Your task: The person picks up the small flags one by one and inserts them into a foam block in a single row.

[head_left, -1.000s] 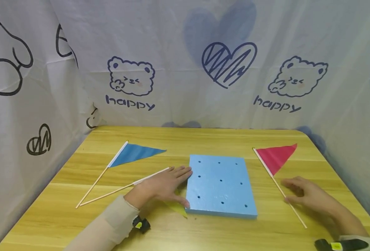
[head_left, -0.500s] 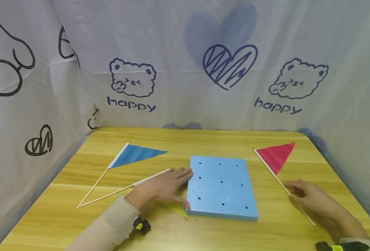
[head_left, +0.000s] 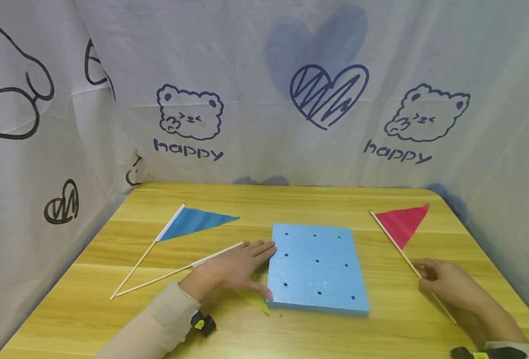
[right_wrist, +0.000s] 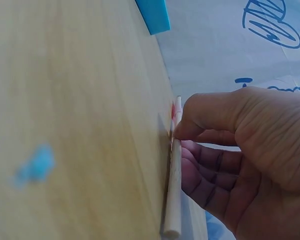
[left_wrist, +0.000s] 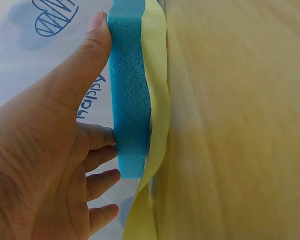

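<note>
A light blue foam board [head_left: 331, 274] with several small holes lies flat mid-table. My left hand [head_left: 230, 269] rests at its left edge, fingers and thumb extended; in the left wrist view the fingertips and thumb touch the foam board [left_wrist: 127, 90]. Beneath that hand lies a yellow flag [head_left: 252, 299], partly covered; its yellow cloth [left_wrist: 159, 100] runs along the board's underside. On the right, my right hand [head_left: 454, 286] pinches the wooden stick of a red pennant flag [head_left: 401, 224]. The right wrist view has thumb and fingers on the stick [right_wrist: 174, 195], close over the table.
A blue pennant flag [head_left: 194, 223] lies at the left, its stick end meeting the yellow flag's stick. White printed curtains [head_left: 255, 114] enclose the back and sides of the wooden table [head_left: 318, 204]. A small blurred blue spot [right_wrist: 37, 165] shows on the tabletop.
My right hand has closed its fingers round the red flag's stick, and the flag has shifted slightly right. My left hand stays at the board.
</note>
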Tool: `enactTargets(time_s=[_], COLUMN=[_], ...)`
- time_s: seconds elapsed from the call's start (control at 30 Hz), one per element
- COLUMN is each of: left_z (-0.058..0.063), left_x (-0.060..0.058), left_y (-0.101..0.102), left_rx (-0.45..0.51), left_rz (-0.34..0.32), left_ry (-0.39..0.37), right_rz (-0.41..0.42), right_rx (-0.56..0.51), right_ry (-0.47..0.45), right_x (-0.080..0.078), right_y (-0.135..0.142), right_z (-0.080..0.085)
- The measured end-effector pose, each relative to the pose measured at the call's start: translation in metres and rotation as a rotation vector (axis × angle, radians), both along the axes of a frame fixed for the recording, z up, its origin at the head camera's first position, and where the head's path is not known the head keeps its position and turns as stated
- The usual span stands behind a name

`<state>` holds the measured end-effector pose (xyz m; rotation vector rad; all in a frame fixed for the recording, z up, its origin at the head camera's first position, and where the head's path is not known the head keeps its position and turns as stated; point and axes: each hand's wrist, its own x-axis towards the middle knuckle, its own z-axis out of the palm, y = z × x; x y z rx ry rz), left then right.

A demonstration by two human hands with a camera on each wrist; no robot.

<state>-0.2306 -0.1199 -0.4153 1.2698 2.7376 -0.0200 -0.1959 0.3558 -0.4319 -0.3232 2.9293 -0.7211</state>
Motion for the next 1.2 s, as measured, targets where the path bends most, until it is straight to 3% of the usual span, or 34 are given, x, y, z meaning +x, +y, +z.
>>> enactTargets(time_s=[0.43, 0.67, 0.9, 1.2], left_z=[0.0002, -0.0012, -0.0021, -0.0022], left_x=[0.0001, -0.0004, -0.0007, -0.0002], left_y=[0.0005, 0.0004, -0.0001, -0.0001], left_rx=[0.001, -0.008, -0.006, -0.001], left_rz=[0.003, 0.009, 0.014, 0.014], left_ry=[0.007, 0.022, 0.013, 0.007], right_rz=[-0.042, -0.043, -0.035, -0.046], right_rx=[-0.078, -0.230, -0.258, -0.460], right_ry=[-0.072, -0.057, -0.014, -0.100], right_x=[-0.0019, -0.0013, -0.0015, 0.0007], right_y=[0.0043, 0.0054, 0.0089, 0.0095], right_z=[0.0003, -0.0008, -0.0008, 0.0028])
